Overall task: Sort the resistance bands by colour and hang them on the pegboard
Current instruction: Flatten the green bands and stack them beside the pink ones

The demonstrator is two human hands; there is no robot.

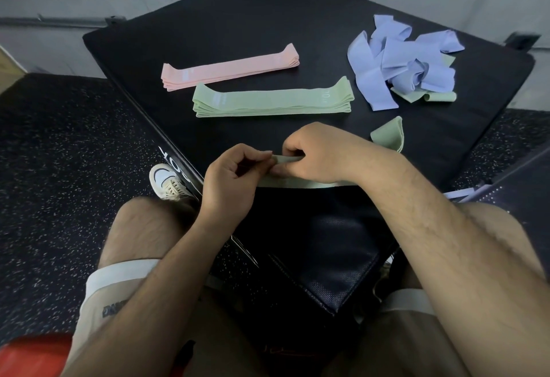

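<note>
Sits at the near corner of a black padded box [268, 13], one bare knee on each side. Holds a green band [297, 182] low over the near part of the box, between both hands. Pinches its end with the left hand [229, 180], thumb and forefinger closed on the fabric and the other fingers tucked in. Grips the same folded end with the right hand [323, 153], fingers curled round it and knuckles up. Lets the rest of the band run flat to the right, under the right wrist. Cannot tell whether the green loop [387, 135] standing up just beyond the right forearm belongs to that band.

Farther back on the box, keeps a flat stack of green bands [272, 100] laid lengthwise. Just behind it, and apart from it, keeps a flat stack of pink bands [230, 68]. Off to the right, well apart from both stacks, leaves a tangled heap of lilac bands [407, 64], with a green strip [425, 96] poking out along its near edge. Has one more lilac strip [455, 193] at the right, beside the right forearm.

Rests a white shoe [166, 181] on the dark speckled floor [59, 153], just beside the left edge of the box. Wears pale shorts [101, 302].
</note>
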